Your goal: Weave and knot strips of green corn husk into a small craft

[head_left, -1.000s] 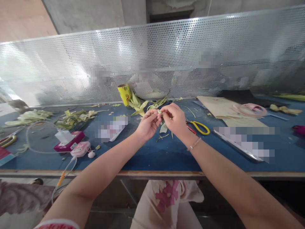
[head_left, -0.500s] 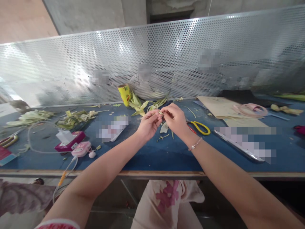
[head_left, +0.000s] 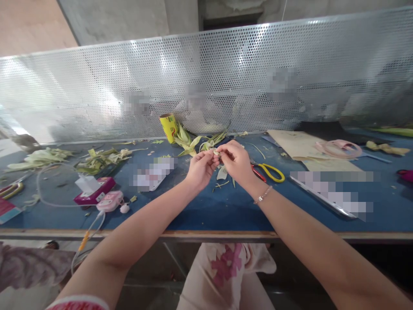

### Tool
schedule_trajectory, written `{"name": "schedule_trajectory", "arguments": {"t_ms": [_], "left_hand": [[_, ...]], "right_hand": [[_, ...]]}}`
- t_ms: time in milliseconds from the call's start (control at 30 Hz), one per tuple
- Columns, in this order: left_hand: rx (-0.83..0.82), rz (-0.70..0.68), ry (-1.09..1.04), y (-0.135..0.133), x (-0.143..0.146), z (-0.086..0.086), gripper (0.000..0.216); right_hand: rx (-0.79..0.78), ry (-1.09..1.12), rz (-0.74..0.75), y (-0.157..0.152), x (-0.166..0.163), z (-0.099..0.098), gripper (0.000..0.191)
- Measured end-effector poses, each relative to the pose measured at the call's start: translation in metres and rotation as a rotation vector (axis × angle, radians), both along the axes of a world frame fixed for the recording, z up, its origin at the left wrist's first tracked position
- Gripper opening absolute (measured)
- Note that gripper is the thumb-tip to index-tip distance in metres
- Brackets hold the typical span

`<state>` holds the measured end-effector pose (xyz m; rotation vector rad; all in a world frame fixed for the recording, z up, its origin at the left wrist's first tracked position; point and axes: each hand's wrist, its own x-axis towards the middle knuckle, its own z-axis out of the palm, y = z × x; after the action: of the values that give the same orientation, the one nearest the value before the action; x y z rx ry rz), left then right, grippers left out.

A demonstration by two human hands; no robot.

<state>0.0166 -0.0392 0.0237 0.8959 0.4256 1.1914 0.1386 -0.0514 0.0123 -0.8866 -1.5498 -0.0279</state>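
Observation:
My left hand (head_left: 202,168) and my right hand (head_left: 237,162) meet over the middle of the blue table. Both pinch a small pale strip of corn husk (head_left: 216,152) between thumb and fingertips; the fingers partly hide it. Just past the fingers lie green corn husks (head_left: 188,143) against a yellow cardboard tube (head_left: 168,128). Below the hands are loose husk scraps (head_left: 222,173). Scissors (head_left: 272,172) with a yellow and a red handle rest beside my right wrist, their blades partly hidden behind it.
A perforated metal screen (head_left: 155,86) stands along the table's back. To the left are husk piles (head_left: 103,161), a purple power strip (head_left: 95,191) with cables and a pink case (head_left: 110,201). To the right lie tan sheets (head_left: 290,144), a pink tape roll (head_left: 342,149) and a blurred flat object (head_left: 325,198).
The hands stay in almost the same place, both still pinching. The pale strip between the fingertips has shifted slightly, and a thin loop of it now shows above the left fingers.

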Motion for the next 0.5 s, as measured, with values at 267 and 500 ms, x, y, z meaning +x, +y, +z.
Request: {"name": "schedule_trajectory", "arguments": {"t_ms": [267, 500], "left_hand": [[0.064, 0.037, 0.031, -0.0013, 0.0026, 0.0014, 0.013], [0.188, 0.120, 0.092, -0.0004, 0.0059, -0.0048, 0.011]], "right_hand": [[0.132, -0.082, -0.032, -0.0002, 0.0005, -0.0027, 0.016], [0.177, -0.163, -0.036, 0.0020, 0.0019, -0.0037, 0.030]]}}
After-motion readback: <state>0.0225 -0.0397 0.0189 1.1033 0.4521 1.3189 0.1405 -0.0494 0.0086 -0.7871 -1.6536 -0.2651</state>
